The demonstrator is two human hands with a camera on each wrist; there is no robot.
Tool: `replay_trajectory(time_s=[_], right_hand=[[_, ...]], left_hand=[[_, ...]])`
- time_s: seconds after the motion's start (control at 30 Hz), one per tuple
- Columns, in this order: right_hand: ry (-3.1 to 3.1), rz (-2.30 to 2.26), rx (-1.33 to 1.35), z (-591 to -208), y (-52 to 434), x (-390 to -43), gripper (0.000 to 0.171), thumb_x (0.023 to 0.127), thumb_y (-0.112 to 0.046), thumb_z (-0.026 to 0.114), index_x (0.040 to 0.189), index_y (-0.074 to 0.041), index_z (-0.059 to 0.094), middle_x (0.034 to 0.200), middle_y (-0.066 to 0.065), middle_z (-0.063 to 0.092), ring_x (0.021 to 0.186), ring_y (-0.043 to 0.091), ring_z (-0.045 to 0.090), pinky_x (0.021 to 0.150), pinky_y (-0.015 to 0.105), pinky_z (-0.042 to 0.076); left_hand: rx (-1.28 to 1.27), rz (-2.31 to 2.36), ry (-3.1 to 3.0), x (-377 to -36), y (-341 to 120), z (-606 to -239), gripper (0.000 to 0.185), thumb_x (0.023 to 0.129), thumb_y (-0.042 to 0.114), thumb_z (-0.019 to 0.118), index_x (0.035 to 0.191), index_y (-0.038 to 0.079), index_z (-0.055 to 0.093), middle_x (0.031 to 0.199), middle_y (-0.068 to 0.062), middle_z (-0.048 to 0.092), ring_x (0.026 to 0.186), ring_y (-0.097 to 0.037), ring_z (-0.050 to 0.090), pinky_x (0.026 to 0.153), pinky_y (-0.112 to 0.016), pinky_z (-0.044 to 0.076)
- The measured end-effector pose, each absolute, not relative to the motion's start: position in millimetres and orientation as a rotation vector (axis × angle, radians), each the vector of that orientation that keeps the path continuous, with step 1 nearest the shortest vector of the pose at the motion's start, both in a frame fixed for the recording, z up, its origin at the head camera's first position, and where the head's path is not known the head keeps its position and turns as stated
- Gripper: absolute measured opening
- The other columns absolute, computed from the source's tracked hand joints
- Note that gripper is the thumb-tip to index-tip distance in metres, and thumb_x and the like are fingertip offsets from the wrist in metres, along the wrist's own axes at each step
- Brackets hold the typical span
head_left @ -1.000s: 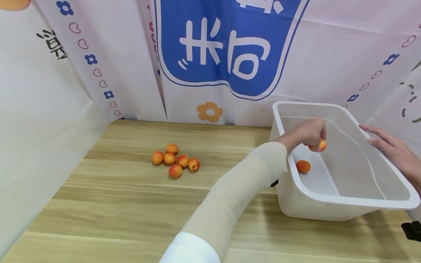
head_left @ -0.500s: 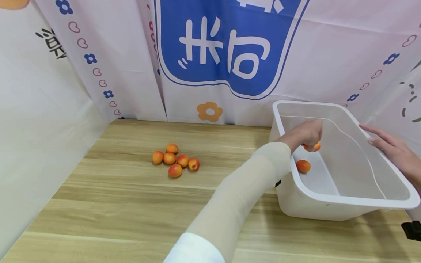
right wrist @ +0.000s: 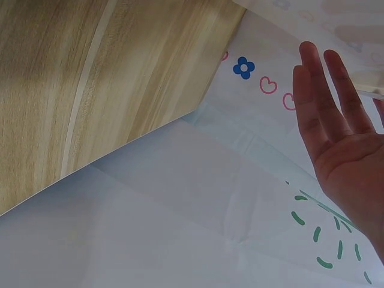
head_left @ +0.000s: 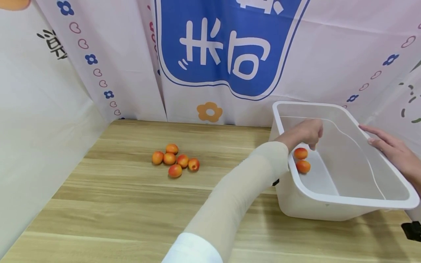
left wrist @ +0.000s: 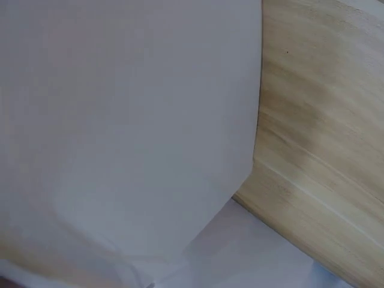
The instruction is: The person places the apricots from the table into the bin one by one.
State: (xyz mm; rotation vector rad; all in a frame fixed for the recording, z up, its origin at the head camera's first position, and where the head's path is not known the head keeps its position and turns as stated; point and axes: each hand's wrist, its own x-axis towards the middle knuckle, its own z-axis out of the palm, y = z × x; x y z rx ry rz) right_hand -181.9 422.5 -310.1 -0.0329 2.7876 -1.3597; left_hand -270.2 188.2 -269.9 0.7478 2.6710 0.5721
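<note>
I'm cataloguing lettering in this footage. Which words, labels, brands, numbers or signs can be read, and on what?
Large white characters on the blue curved panel of the white fabric backdrop: stylised, cut off above; not reliably readable.
Small black characters on the white sheet at left: slanted, too unclear to read.
Tiny mark on the white rectangular plastic bin: too small to read.
No brand or number is legible.

Orange fruit [head_left: 300,153] now out of left hand [head_left: 310,133], beside another fruit [head_left: 303,167]
</note>
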Motion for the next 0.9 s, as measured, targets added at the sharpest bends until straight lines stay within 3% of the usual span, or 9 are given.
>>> replay_trajectory(time_s=[0.17, 0.57, 0.9], right_hand=[[2.798, -1.342, -0.049, -310, 423, -182, 0.054, 0.114, -0.033, 0.035, 0.165, -0.04, 0.019, 0.11, -0.042, 0.048, 0.077, 0.002, 0.07, 0.058, 0.044, 0.063], [2.84, -1.32, -0.054, -310, 420, -182, 0.054, 0.115, -0.029, 0.034, 0.166, -0.038, 0.02, 0.11, -0.043, 0.046, 0.076, 0.001, 0.069, 0.057, 0.04, 0.063], [2.811, -1.369, -0.037, -313, 423, -184, 0.053, 0.114, -0.033, 0.036, 0.165, -0.041, 0.023, 0.109, -0.045, 0.048, 0.075, 0.003, 0.071, 0.058, 0.043, 0.063]], left_hand=[[0.852, 0.633, 2.624, -273, 176, -263, 0.044, 0.091, 0.004, 0.079, 0.132, 0.017, 0.069, 0.126, 0.008, 0.068, 0.106, -0.004, 0.061, 0.086, -0.01, 0.048], [1.203, 0.925, 2.45, -265, 116, -250, 0.039, 0.096, 0.009, 0.074, 0.135, 0.005, 0.065, 0.126, -0.006, 0.068, 0.111, -0.012, 0.064, 0.087, -0.009, 0.048], [1.221, 1.294, 2.521, -265, 46, -237, 0.039, 0.101, 0.009, 0.068, 0.138, -0.001, 0.061, 0.13, -0.013, 0.067, 0.112, -0.019, 0.067, 0.089, -0.013, 0.052]])
